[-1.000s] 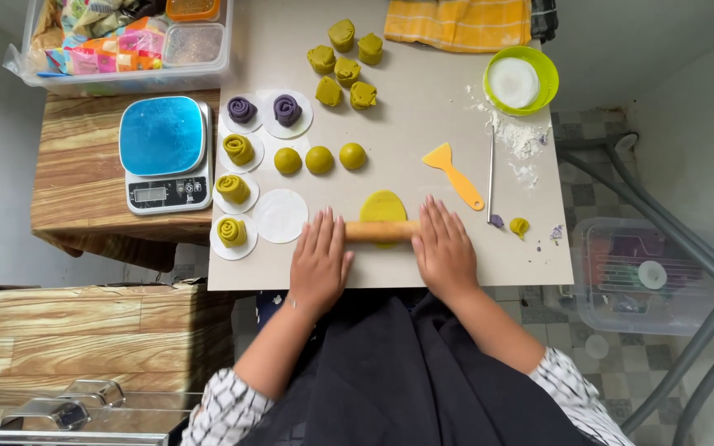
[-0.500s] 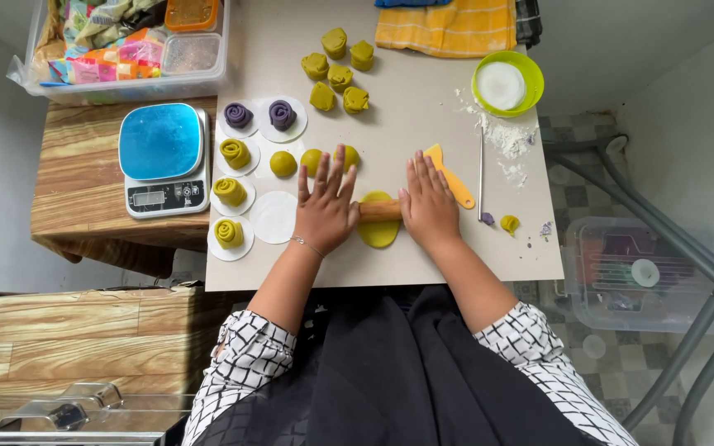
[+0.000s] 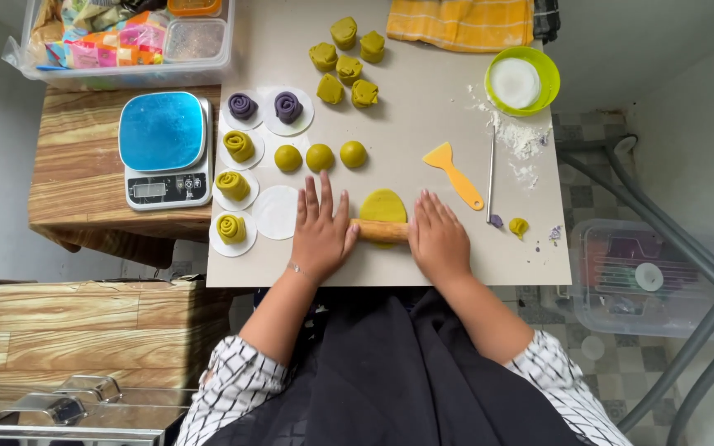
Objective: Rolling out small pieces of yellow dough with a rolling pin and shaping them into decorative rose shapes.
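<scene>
Rolling step: left hand [image 3: 321, 235] and right hand [image 3: 437, 241], grip released with palms flat, are pressing the wooden rolling pin [image 3: 382, 230] across the yellow-green dough oval [image 3: 383, 204] on the tabletop [image 3: 423, 116]; an even further pass is probably being called for.

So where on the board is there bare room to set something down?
Bare: between the dough pieces and green bowl, and the corner right of the right hand. Crowded: the left edge's paper rounds and rolls, and around the rolling pin.

Both hands, left hand [image 3: 321, 234] and right hand [image 3: 437, 239], press a rolling pin [image 3: 380, 230] over flattened yellow-green dough [image 3: 383, 204].
</scene>
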